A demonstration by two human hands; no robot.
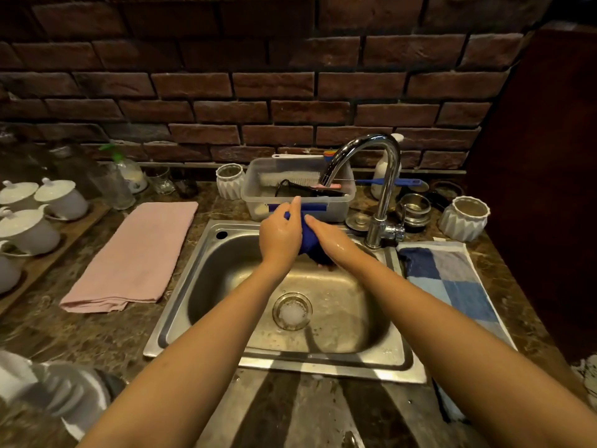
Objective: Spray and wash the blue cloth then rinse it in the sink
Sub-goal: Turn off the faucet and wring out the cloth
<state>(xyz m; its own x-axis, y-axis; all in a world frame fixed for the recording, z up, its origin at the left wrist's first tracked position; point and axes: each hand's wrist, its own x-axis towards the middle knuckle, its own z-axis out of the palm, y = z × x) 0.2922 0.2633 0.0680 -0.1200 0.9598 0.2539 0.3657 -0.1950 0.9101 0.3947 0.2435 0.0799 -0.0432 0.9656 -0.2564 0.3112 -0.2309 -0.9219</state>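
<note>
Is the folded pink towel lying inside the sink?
No, the pink towel lies on the countertop left of the sink, outside its rim.

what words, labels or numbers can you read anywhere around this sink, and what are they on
No text here can be read.
On the sink front rim, near its right corner: a faint mark, possibly a stamp, too small to read.
On the spray bottle: label blurred, unreadable.
On the white pump bottle behind the faucet: no print shows.
On the blue cloth: no print shows.
</note>
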